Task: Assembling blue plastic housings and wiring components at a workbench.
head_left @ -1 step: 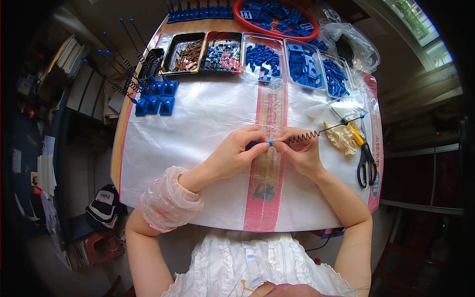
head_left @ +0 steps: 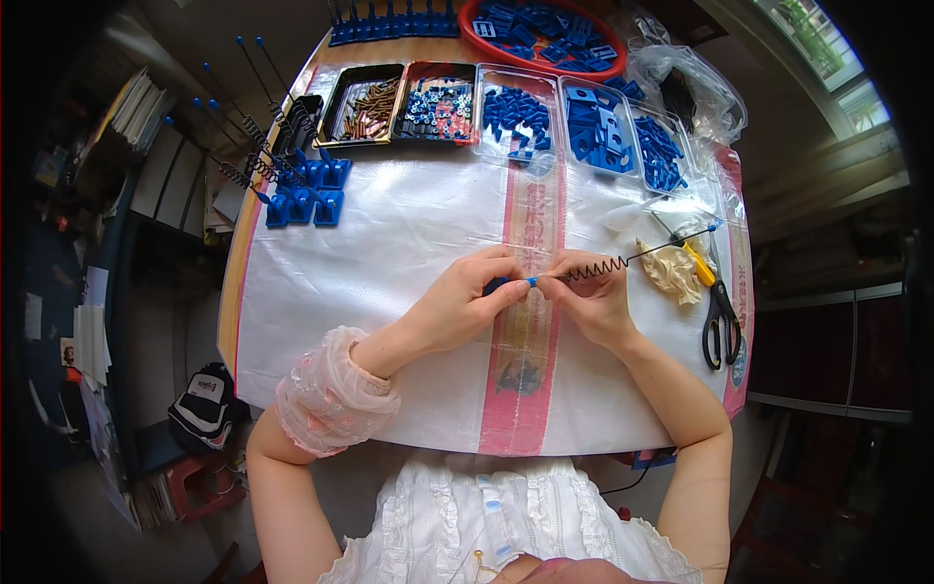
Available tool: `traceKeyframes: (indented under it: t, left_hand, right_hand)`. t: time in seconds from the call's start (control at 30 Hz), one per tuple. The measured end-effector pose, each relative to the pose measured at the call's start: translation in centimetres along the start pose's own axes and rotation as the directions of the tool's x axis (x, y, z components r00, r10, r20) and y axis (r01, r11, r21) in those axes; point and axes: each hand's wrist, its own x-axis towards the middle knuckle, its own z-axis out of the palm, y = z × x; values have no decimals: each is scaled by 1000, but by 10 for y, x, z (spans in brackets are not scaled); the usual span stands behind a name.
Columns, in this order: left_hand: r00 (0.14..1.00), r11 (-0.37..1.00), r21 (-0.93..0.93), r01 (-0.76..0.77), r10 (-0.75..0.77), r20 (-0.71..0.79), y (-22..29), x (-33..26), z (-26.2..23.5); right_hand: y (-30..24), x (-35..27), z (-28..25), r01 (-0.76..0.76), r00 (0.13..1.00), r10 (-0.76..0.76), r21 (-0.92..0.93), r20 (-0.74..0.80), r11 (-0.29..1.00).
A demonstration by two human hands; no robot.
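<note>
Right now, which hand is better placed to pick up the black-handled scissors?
Right, I think. The black-handled scissors lie at the table's right edge, near the right hand. The left hand, pinching the small blue plastic piece, is farther away.

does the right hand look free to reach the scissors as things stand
Probably not right away: the right hand is pinching the coiled spring rod together with the left hand. The scissors lie uncovered on the white sheet to its right, so the path looks open once it lets go.
</note>
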Motion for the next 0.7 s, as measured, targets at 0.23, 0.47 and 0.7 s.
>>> traceKeyframes:
  t: [0.23, 0.47, 0.7]
  left_hand:
    - [999, 1000, 7, -21, 21, 28, -2, 1, -2]
    - [1000, 999, 37, -16, 16, 10, 1, 0, -1]
    - [1000, 998, 59, -13, 14, -4, 0, 0, 1]
  right_hand:
    - [1, -1, -1, -18, 1000, 18, 25, 1, 1000]
    - [1, -1, 0, -19, 1000, 19, 45, 2, 999]
    - [2, -1, 1, -25, 1000, 25, 42, -12, 999]
